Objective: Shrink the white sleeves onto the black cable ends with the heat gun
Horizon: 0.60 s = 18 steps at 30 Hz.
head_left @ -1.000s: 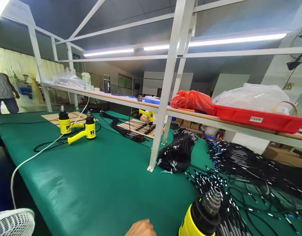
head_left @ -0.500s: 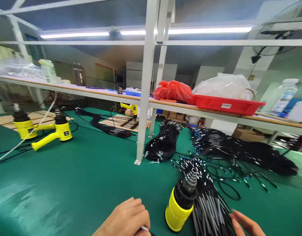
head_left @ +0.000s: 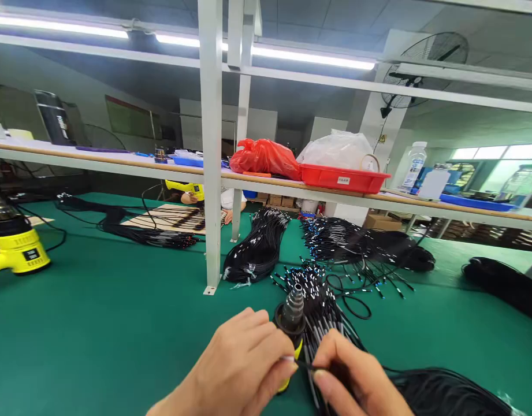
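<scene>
Near the bottom centre, my left hand [head_left: 244,367] pinches a thin black cable with a white end piece [head_left: 288,359]. My right hand [head_left: 356,375] grips the same black cable [head_left: 307,365] a little to the right, with thumb and forefinger closed on it. Right behind my hands a yellow and black heat gun [head_left: 291,318] stands with its metal nozzle up, its body partly hidden by my left hand. Beside it lies a bundle of black and grey cables [head_left: 320,300], running down behind my right hand.
More cable bundles [head_left: 259,245] lie on the green table [head_left: 118,323]. A white shelf post [head_left: 211,144] stands at centre, with a red tray [head_left: 343,179] on the shelf. Another heat gun [head_left: 21,248] is at left. Across the table, a person's hand [head_left: 228,216] shows.
The view has swung to the right. My right hand has moved from the cable bundle over to my left hand and now holds the cable too. My left hand has risen in view.
</scene>
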Each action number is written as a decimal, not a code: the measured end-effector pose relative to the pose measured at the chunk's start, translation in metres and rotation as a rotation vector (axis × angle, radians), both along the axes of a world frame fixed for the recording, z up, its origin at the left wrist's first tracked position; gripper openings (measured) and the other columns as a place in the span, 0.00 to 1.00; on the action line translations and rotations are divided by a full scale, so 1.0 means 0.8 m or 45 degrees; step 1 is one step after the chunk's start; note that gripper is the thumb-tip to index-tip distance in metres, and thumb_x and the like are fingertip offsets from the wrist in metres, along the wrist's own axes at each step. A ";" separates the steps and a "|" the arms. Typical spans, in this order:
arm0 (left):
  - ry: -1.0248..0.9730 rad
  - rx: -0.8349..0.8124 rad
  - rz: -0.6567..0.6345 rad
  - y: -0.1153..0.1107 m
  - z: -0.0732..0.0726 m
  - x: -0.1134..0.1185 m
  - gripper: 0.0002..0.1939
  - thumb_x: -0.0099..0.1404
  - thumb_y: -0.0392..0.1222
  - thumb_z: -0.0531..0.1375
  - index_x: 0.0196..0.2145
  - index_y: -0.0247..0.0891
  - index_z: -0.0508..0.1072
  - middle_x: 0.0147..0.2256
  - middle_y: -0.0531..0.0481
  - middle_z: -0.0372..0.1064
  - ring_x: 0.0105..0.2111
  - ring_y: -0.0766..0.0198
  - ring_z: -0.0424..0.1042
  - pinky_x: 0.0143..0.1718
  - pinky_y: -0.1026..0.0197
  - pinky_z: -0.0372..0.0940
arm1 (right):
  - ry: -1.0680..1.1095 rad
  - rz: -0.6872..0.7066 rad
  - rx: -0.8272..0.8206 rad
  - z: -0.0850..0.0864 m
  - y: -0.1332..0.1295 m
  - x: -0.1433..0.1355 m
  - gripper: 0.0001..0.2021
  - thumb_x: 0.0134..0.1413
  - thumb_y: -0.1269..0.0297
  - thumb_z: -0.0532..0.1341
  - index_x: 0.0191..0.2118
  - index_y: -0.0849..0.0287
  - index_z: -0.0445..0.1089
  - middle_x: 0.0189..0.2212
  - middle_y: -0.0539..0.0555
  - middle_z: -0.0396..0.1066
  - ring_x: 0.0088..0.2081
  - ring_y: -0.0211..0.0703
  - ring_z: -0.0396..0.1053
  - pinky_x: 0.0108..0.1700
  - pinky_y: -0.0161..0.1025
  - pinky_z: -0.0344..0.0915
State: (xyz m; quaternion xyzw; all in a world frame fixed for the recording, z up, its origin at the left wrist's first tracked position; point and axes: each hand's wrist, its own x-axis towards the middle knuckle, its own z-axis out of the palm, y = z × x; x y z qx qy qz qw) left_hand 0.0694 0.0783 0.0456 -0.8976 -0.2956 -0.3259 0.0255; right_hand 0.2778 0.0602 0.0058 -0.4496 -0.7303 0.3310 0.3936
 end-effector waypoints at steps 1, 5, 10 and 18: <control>-0.018 -0.026 -0.005 0.002 0.005 0.000 0.12 0.73 0.37 0.47 0.38 0.42 0.69 0.33 0.54 0.73 0.34 0.62 0.71 0.43 0.59 0.66 | -0.002 -0.061 0.052 0.017 0.000 0.002 0.15 0.62 0.51 0.56 0.29 0.56 0.63 0.24 0.49 0.62 0.25 0.37 0.59 0.27 0.31 0.59; -0.050 -0.110 -0.018 0.015 0.012 -0.007 0.08 0.73 0.37 0.49 0.43 0.44 0.67 0.40 0.57 0.73 0.42 0.64 0.70 0.53 0.60 0.62 | -0.007 -0.067 0.064 0.059 0.004 0.007 0.14 0.65 0.55 0.53 0.30 0.56 0.62 0.25 0.47 0.60 0.26 0.37 0.56 0.28 0.33 0.56; -0.031 -0.261 0.043 0.035 0.007 -0.009 0.08 0.74 0.42 0.49 0.39 0.43 0.66 0.35 0.56 0.69 0.39 0.63 0.68 0.56 0.54 0.58 | -0.046 -0.051 0.023 0.064 0.022 0.011 0.14 0.66 0.56 0.53 0.29 0.56 0.60 0.26 0.47 0.59 0.28 0.38 0.54 0.29 0.35 0.53; -0.123 -0.510 0.176 0.057 0.006 0.003 0.14 0.72 0.47 0.50 0.29 0.40 0.64 0.30 0.55 0.64 0.31 0.64 0.63 0.33 0.61 0.58 | -0.068 -0.106 0.052 0.058 0.046 0.015 0.12 0.66 0.59 0.53 0.30 0.57 0.61 0.26 0.46 0.59 0.28 0.37 0.54 0.29 0.35 0.53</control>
